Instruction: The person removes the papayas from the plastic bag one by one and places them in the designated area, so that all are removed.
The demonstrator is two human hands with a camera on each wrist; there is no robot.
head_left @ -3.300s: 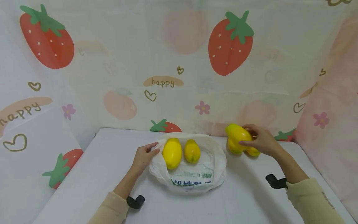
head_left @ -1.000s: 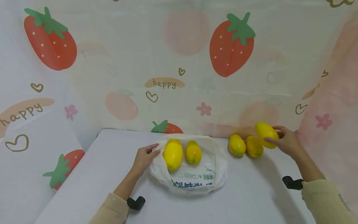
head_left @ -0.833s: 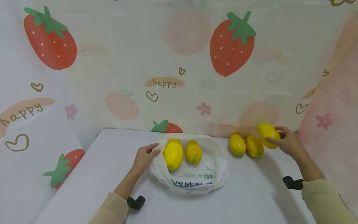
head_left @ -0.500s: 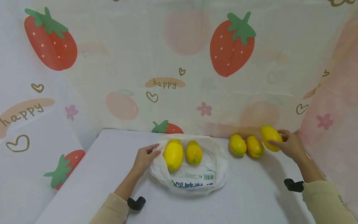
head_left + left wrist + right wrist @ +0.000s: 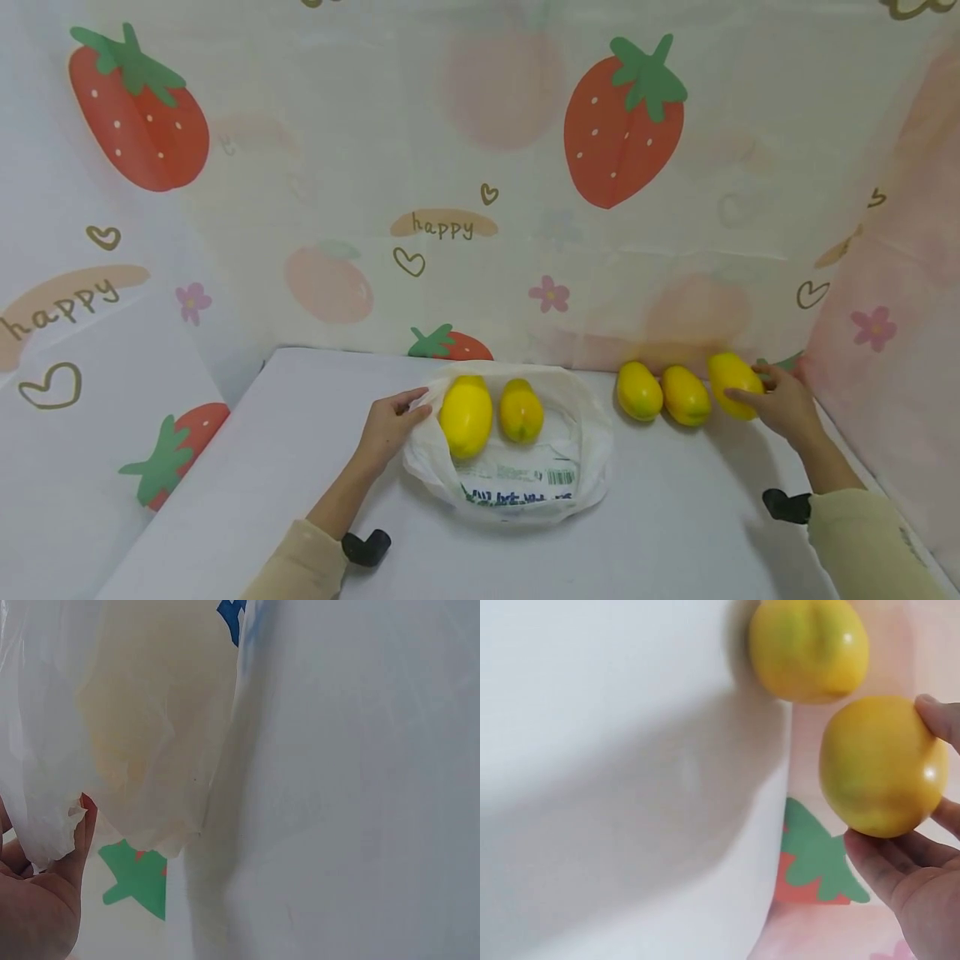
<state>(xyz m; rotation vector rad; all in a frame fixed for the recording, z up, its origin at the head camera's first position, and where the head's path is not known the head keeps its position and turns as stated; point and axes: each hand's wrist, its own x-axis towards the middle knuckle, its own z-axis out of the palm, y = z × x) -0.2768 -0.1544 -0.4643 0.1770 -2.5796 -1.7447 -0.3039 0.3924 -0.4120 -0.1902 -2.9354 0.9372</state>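
Note:
My left hand (image 5: pixel 386 429) pinches the left rim of a white plastic bag (image 5: pixel 594 467), whose mouth gapes upward. Inside the bag lie a larger yellow papaya-like fruit (image 5: pixel 466 417) and a smaller one (image 5: pixel 521 412). At the back right, my right hand (image 5: pixel 787 408) holds another yellow papaya-like fruit (image 5: pixel 727 377) between thumb and fingers. Whether this fruit touches the table is unclear. Just left of it, two more yellow fruits (image 5: pixel 639 392) rest side by side. In the left wrist view, the bag's wall (image 5: pixel 161 750) hides most of its contents.
A white-covered table (image 5: pixel 660 533) carries everything. Behind it rises a cloth backdrop (image 5: pixel 360 150) printed with strawberries, and a pinkish side panel (image 5: pixel 915 392) borders the right. Black wrist mounts (image 5: pixel 366 548) stick out by both sleeves.
My right hand has carried the fruit from beside the bag to the right end of the fruit row, then lowered it. The left hand and bag have stayed put.

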